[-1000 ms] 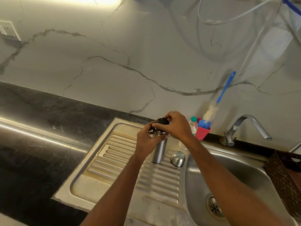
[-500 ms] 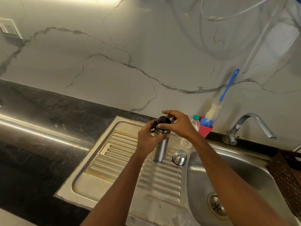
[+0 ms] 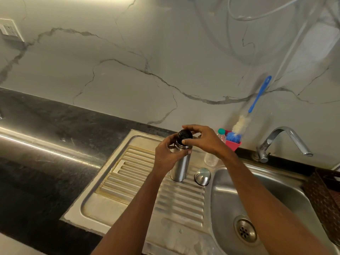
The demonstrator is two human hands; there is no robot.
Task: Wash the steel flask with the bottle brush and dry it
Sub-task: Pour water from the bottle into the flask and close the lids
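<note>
Stock as I count it from my station:

- Steel flask (image 3: 181,166): 1, upright on the ridged drainboard (image 3: 128,173), just left of the sink basin (image 3: 276,190).
- Black cap (image 3: 184,136): 1, on the flask's neck, slightly tilted.
- Left hand (image 3: 166,153): 1, fingers wrapped round the flask's upper body.
- Right hand (image 3: 204,138): 1, thumb and fingers pinching the cap's rim.
- Steel cup lid (image 3: 202,176): 1, dome up on the drainboard, just right of the flask's base.
- Bottle brush (image 3: 244,120): 1, blue handle leaning on the wall, bristles in 1 red holder (image 3: 233,144).
- Clear plastic bottle (image 3: 211,157): 1, green top, partly hidden behind the right wrist.
- Tap (image 3: 283,140): 1. Brown basket (image 3: 323,196): 1, at the right edge.
- Dark surface (image 3: 46,144): 1, left of the drainboard.

Change against one second ago: the right hand covered the cap then; now its fingers have spread and most of the cap shows. The flask, the cup lid and the left hand's grip are unchanged.
</note>
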